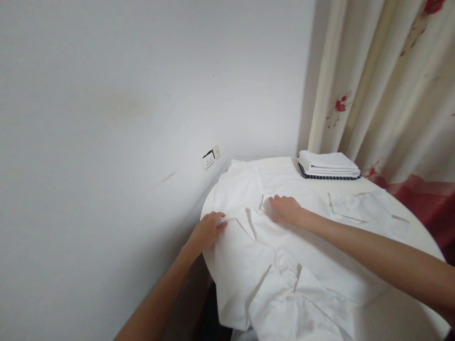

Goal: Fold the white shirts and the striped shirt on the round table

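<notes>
Left hand, thumb and fingers nearly together, pinches the edge of a creased white shirt on a round table; right hand curls on it, grip unclear. Collar nearest, its length runs toward the wall.

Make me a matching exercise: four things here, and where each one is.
1. Folded white cloth stack
2. Cream floral fabric curtain
3. White rectangular power socket
4. White fabric garment with buttons

A. Touching the left hand and right hand
B. On the plain pale wall
C. Near the far edge of the round white table
D. Hanging at the picture's right side

Right pairs: 1-C; 2-D; 3-B; 4-A
</notes>
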`<move>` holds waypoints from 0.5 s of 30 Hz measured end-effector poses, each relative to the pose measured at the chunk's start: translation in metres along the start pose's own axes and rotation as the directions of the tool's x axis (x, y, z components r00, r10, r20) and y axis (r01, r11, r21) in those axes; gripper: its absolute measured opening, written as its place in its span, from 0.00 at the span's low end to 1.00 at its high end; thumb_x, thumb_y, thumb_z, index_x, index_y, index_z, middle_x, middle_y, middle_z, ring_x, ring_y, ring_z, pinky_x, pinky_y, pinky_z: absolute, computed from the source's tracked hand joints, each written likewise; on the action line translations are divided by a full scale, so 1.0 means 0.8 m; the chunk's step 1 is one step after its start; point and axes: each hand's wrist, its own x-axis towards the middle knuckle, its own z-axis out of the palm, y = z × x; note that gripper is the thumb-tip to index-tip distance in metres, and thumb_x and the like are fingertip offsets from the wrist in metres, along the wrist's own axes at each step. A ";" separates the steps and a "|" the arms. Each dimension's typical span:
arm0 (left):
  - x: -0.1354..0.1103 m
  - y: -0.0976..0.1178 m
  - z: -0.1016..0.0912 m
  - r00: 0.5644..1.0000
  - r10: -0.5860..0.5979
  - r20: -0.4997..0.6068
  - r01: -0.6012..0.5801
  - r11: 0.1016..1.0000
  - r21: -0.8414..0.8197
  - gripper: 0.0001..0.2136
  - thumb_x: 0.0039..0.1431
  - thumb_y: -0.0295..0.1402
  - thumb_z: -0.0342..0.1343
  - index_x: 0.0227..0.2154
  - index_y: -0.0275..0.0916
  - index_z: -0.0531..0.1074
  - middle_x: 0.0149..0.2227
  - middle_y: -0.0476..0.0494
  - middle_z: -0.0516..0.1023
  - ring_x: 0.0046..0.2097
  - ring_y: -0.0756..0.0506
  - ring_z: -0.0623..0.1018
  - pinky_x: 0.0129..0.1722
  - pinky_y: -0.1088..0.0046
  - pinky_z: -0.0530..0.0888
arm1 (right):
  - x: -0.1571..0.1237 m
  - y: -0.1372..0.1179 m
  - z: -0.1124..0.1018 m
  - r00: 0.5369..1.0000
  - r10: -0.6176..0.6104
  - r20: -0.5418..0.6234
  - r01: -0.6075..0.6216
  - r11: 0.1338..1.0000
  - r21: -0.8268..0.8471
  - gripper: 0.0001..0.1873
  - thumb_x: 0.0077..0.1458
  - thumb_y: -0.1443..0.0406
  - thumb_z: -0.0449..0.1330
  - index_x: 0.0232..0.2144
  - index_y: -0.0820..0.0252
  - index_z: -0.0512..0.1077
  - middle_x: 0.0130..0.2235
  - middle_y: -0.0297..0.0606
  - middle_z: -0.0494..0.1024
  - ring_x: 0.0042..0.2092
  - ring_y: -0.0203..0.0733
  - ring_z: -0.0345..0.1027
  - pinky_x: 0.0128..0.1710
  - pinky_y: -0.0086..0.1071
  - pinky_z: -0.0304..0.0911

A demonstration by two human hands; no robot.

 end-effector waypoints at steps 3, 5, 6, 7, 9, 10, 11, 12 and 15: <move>0.003 -0.005 0.002 1.000 0.013 -0.011 -0.014 0.997 -0.077 0.14 0.65 0.35 0.51 0.50 0.39 0.73 0.51 0.38 0.78 0.53 0.40 0.77 0.58 0.60 0.69 | 0.001 -0.001 0.002 0.999 0.000 -0.046 -0.002 0.999 -0.033 0.20 0.56 0.68 0.62 0.52 0.65 0.71 0.48 0.56 0.78 0.49 0.58 0.75 0.44 0.42 0.67; 0.004 -0.007 0.002 0.999 0.024 -0.023 -0.027 0.993 -0.115 0.14 0.64 0.35 0.51 0.50 0.39 0.73 0.50 0.39 0.79 0.51 0.40 0.78 0.57 0.60 0.71 | 0.002 -0.004 0.006 0.998 -0.014 -0.054 0.012 0.999 -0.036 0.16 0.58 0.70 0.58 0.50 0.65 0.72 0.48 0.55 0.79 0.48 0.55 0.76 0.44 0.40 0.67; 0.003 -0.008 0.002 0.999 0.025 -0.031 -0.029 0.991 -0.128 0.14 0.64 0.35 0.51 0.50 0.39 0.73 0.50 0.39 0.79 0.51 0.40 0.78 0.56 0.61 0.71 | 0.003 -0.006 0.009 0.998 -0.023 -0.052 0.022 0.999 -0.033 0.16 0.59 0.71 0.56 0.49 0.65 0.72 0.47 0.55 0.79 0.47 0.55 0.77 0.43 0.40 0.67; 0.003 -0.008 0.002 0.999 0.024 -0.038 -0.029 0.990 -0.138 0.14 0.64 0.34 0.51 0.50 0.39 0.73 0.50 0.39 0.79 0.50 0.41 0.78 0.56 0.61 0.71 | 0.003 -0.007 0.012 0.998 -0.033 -0.050 0.032 0.999 -0.030 0.16 0.60 0.70 0.55 0.49 0.65 0.72 0.47 0.54 0.79 0.47 0.54 0.77 0.42 0.39 0.67; 0.002 -0.009 0.001 0.999 0.012 -0.045 -0.018 0.989 -0.148 0.14 0.63 0.34 0.51 0.50 0.39 0.74 0.50 0.40 0.79 0.50 0.41 0.78 0.55 0.62 0.71 | 0.005 -0.006 0.016 0.998 -0.043 -0.054 0.042 0.999 -0.017 0.17 0.60 0.70 0.54 0.52 0.64 0.70 0.47 0.53 0.79 0.46 0.54 0.77 0.42 0.39 0.67; 0.002 -0.009 0.000 0.999 0.001 -0.044 -0.007 0.989 -0.149 0.14 0.63 0.34 0.51 0.49 0.39 0.74 0.49 0.40 0.79 0.49 0.41 0.78 0.55 0.62 0.71 | 0.007 -0.002 0.017 0.997 -0.040 -0.060 0.040 0.999 -0.003 0.20 0.59 0.69 0.54 0.54 0.64 0.69 0.46 0.53 0.80 0.46 0.54 0.77 0.42 0.39 0.67; 0.002 -0.010 -0.001 0.999 -0.010 -0.041 0.004 0.989 -0.150 0.14 0.63 0.34 0.51 0.49 0.39 0.74 0.48 0.41 0.80 0.48 0.41 0.78 0.54 0.63 0.71 | 0.010 0.004 0.017 0.997 -0.029 -0.071 0.030 0.999 0.021 0.22 0.59 0.70 0.55 0.56 0.63 0.67 0.46 0.52 0.80 0.46 0.54 0.77 0.43 0.38 0.66; 0.002 -0.011 -0.003 0.999 -0.020 -0.034 0.015 0.988 -0.154 0.14 0.63 0.34 0.51 0.48 0.39 0.74 0.46 0.41 0.80 0.47 0.41 0.78 0.52 0.63 0.71 | 0.015 0.012 0.014 0.996 -0.002 -0.089 0.007 0.998 0.057 0.26 0.58 0.70 0.55 0.59 0.62 0.64 0.46 0.52 0.80 0.45 0.53 0.77 0.43 0.38 0.66; 0.004 -0.017 -0.011 0.999 -0.031 0.015 0.034 0.979 -0.203 0.15 0.63 0.37 0.51 0.49 0.38 0.74 0.37 0.44 0.79 0.39 0.44 0.77 0.45 0.67 0.72 | 0.039 0.058 -0.005 0.965 0.141 -0.221 -0.087 0.967 0.239 0.35 0.54 0.72 0.54 0.64 0.59 0.58 0.44 0.49 0.81 0.42 0.52 0.77 0.42 0.37 0.66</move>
